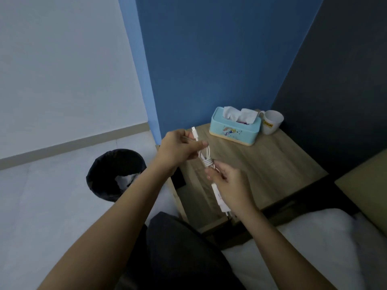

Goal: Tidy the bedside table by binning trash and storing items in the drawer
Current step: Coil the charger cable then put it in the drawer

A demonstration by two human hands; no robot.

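Now the white charger cable (pixel 206 159) is gripped by both closed hands, left hand (pixel 178 150) above, right hand (pixel 227 181) below, over the bedside table (pixel 272 164).

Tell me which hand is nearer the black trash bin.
Left. The left hand is just right of the black trash bin, holding the charger cable; the right hand is farther right, over the bedside table.

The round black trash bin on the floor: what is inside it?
Inside the round black trash bin lies something crumpled and white, probably paper. The left forearm covers part of the opening.
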